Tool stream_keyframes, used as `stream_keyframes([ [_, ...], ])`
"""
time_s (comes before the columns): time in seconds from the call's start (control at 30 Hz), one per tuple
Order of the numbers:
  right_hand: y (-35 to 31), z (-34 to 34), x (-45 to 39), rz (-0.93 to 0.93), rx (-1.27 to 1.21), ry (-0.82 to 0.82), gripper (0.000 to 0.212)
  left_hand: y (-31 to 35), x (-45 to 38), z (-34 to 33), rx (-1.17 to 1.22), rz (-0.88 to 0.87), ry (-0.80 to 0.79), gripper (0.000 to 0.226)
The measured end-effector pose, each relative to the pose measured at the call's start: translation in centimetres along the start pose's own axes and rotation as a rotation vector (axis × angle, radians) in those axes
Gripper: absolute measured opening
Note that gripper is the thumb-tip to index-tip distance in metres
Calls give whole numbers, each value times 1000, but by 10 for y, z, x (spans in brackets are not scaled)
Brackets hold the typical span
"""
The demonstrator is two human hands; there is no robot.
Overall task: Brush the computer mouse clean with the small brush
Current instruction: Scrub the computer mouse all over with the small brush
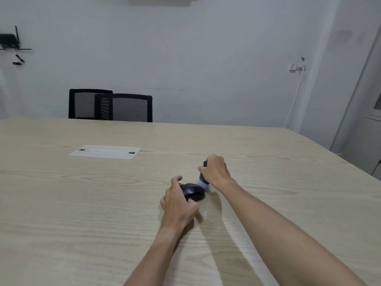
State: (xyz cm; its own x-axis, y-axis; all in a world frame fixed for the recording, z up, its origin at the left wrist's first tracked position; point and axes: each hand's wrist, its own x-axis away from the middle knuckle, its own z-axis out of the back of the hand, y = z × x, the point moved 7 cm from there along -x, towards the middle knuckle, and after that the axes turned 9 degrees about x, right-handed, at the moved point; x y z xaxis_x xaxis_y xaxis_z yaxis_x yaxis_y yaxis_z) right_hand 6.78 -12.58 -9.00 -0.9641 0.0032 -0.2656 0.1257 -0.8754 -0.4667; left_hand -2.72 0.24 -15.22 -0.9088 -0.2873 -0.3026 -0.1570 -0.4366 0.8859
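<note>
A black computer mouse (193, 191) lies on the light wooden table (82, 203) a little right of centre. My left hand (177, 201) grips it from the left side, fingers over its far edge and thumb at its near edge. My right hand (216, 171) is wrapped around the dark handle of the small brush (202, 181), which is tilted. Its pale bristles touch the mouse's right far end. Most of the brush handle is hidden in my fist.
A white cable cover plate (105, 151) is set into the table farther back on the left. Two black mesh chairs (111, 106) stand behind the far edge. A small pale scrap (204, 214) lies just near the mouse. The table's right edge runs diagonally.
</note>
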Motion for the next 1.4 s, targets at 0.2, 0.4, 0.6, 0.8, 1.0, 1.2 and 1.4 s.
stream_keyframes([
  [0.2, -12, -7, -2, -6, -217, -23, 45, 0, -2, 0, -1, 9, 2, 70],
  [0.4, -5, -4, -4, -29, -65, -2, 42, 2, 1, 2, 5, -5, 22, 70],
  [0.6, -39, -6, 0, 58, -256, -70, 40, 4, 0, 2, -1, -49, 51, 76],
  [0.8, -31, -11, -2, 20, -69, -57, 38, 6, 2, 3, -4, -32, 33, 87],
  [1.0, -27, 2, -2, 30, -51, 17, 37, 3, -1, 2, -20, -30, 29, 86],
  [1.2, -12, -7, 5, -77, -252, -74, 34, 5, 1, 2, -22, -46, 22, 84],
  [1.4, 7, 13, 8, -15, -77, 61, 41, 5, 1, 2, -25, -66, 36, 81],
])
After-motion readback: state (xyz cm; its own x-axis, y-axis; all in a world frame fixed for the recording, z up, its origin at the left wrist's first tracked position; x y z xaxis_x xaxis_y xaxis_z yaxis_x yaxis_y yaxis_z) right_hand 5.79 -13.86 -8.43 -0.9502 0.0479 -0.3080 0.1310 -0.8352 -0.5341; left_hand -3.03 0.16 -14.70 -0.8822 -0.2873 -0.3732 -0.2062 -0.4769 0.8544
